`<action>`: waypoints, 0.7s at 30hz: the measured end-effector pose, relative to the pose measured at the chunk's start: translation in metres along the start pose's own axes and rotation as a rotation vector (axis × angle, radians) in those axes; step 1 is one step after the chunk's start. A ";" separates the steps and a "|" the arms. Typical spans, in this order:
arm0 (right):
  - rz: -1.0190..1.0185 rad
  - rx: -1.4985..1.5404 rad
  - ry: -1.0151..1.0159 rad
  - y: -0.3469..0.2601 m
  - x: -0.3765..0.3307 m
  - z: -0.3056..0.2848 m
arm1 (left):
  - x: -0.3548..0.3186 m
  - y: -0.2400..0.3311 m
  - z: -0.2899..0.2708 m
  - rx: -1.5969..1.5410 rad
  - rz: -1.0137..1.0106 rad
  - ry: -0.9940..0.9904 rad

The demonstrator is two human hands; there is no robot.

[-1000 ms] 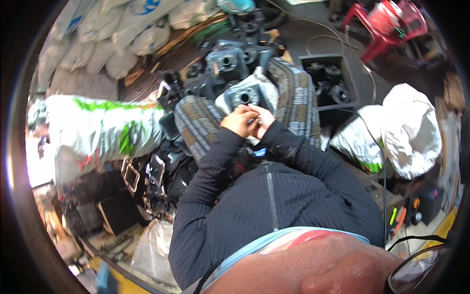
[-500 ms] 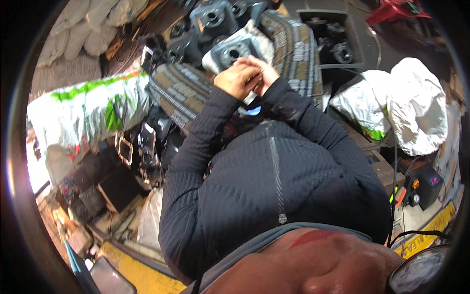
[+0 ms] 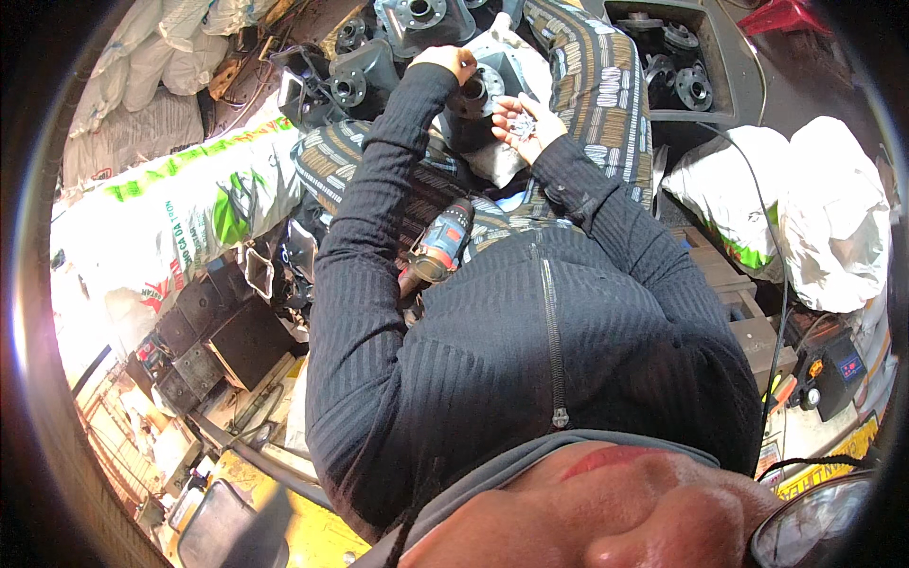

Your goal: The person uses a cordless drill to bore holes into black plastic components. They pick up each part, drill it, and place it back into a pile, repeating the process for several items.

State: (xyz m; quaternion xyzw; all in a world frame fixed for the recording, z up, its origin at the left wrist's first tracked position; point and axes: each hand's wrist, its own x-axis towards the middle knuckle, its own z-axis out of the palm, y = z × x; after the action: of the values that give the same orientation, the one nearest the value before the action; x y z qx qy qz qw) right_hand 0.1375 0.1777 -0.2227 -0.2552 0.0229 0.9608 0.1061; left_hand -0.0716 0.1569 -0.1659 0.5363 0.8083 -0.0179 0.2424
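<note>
A dark grey metal housing with a round holed flange (image 3: 478, 90) sits between my knees, on a white cloth-like bundle (image 3: 497, 161). Over the flange's upper left edge, my left hand (image 3: 449, 62) has its fingers pinched together; whatever is in them is too small to make out. My right hand (image 3: 526, 127) is at the flange's lower right, palm up and cupped, holding several small silver metal pieces (image 3: 522, 125). In my lap lies a blue and red power drill (image 3: 443, 244), partly hidden by my left sleeve.
More grey flanged housings (image 3: 417, 17) stand just beyond and to the left. At the far right, a dark bin (image 3: 727, 71) holds similar parts. White sacks (image 3: 814, 213) are on the right, with a long white and green sack (image 3: 180, 204) on the left. A black cable (image 3: 775, 237) runs down the right side.
My hands were together over the housing; now they are apart. The left has moved up and left, the right palm has turned up, showing the silver pieces. The drill has come into view.
</note>
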 end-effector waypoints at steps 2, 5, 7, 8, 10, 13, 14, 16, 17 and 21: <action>-0.033 -0.019 0.080 -0.001 0.001 0.001 | 0.008 -0.001 0.001 0.082 0.047 0.032; -0.046 -0.024 0.106 -0.001 0.002 0.006 | 0.009 -0.002 -0.001 0.090 0.105 0.028; -0.046 -0.031 0.114 -0.002 0.003 0.008 | 0.008 -0.004 -0.001 0.054 0.135 0.014; -0.052 -0.036 0.109 -0.002 0.003 0.009 | 0.007 -0.006 -0.001 0.030 0.154 0.023; -0.058 -0.043 0.136 -0.003 0.003 0.009 | 0.007 -0.009 0.004 -0.040 0.196 0.064; -0.067 -0.028 0.122 -0.003 0.004 0.008 | 0.008 -0.014 0.012 -0.214 0.121 0.072; -0.063 -0.029 0.125 -0.003 0.004 0.008 | 0.010 -0.017 0.011 -0.338 0.063 0.030; -0.057 -0.030 0.145 -0.003 0.004 0.009 | 0.011 -0.019 0.010 -0.601 -0.075 -0.080; -0.060 -0.037 0.130 -0.004 0.004 0.009 | 0.011 -0.019 0.008 -0.569 -0.034 -0.111; -0.064 -0.039 0.134 -0.005 0.004 0.010 | 0.013 -0.016 0.000 -0.549 -0.022 -0.180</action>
State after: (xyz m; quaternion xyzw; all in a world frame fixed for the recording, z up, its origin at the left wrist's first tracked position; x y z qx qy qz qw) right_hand 0.1306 0.1838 -0.2157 -0.3216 0.0031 0.9379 0.1302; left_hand -0.0898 0.1612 -0.1752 0.4380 0.7640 0.1512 0.4489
